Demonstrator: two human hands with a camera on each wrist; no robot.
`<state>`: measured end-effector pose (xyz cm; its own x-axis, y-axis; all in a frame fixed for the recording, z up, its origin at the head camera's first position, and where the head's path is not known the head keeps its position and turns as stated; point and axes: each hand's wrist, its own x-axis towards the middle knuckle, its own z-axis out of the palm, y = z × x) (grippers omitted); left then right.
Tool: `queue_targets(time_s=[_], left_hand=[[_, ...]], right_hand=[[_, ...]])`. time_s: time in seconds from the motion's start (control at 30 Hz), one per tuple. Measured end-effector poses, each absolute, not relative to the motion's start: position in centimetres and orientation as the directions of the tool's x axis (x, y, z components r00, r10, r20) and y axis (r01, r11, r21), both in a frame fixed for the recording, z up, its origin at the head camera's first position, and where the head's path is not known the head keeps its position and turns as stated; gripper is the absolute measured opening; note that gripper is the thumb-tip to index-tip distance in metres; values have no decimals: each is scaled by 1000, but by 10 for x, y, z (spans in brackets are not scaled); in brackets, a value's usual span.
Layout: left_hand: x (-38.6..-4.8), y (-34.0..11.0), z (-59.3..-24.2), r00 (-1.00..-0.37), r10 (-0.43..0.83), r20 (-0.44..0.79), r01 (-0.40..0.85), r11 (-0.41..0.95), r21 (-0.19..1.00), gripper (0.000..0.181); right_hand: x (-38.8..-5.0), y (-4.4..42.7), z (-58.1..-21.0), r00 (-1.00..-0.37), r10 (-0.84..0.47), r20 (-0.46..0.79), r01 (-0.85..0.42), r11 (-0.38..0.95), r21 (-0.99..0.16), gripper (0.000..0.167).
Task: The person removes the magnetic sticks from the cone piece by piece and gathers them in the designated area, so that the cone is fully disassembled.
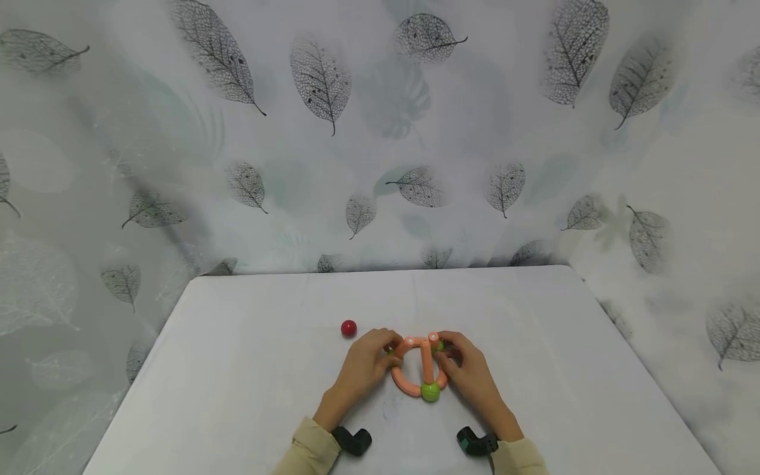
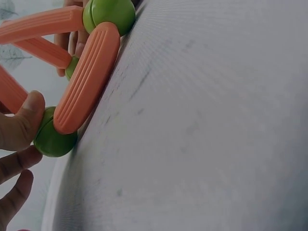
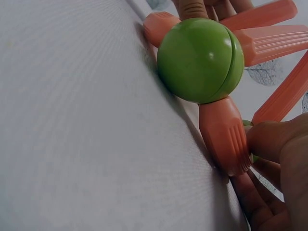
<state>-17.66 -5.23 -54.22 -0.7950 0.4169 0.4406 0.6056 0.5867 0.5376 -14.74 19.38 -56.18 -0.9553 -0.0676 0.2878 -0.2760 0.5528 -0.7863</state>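
A magnetic building toy of orange rods (image 1: 427, 361) and green balls stands on the white table, its curved rods forming a ring with other rods angled upward. My left hand (image 1: 369, 359) is at the ring's left side; in the left wrist view its thumb and index finger pinch a green ball (image 2: 56, 132) where rods meet. On the opposite side, my right hand (image 1: 468, 369) pinches the toy with thumb and fingers around a far joint, mostly hidden in the right wrist view. The near green ball (image 1: 430, 392) is touched by neither hand.
A small red ball (image 1: 348, 328) lies on the white table (image 1: 255, 369), beyond and left of my left hand. Behind the table hangs a leaf-patterned backdrop (image 1: 463, 132). Black wrist devices (image 1: 352, 441) sit at both cuffs.
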Motion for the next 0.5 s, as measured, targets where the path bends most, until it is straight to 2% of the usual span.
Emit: queue_targets(time_s=[0.13, 0.3, 0.5], left_hand=[[-175, -53, -542, -790, 413, 453, 611, 595, 522, 31], [-176, -53, -537, -752, 431, 499, 652, 597, 467, 34], [-177, -51, -537, -730, 440, 523, 671, 604, 429, 32]], right_hand=[[-146, 193, -562, -954, -76, 291, -284, 543, -790, 41], [-149, 193, -561, -947, -71, 313, -301, 535, -789, 42], [-149, 194, -560, -957, -62, 285, -272, 540, -797, 41]])
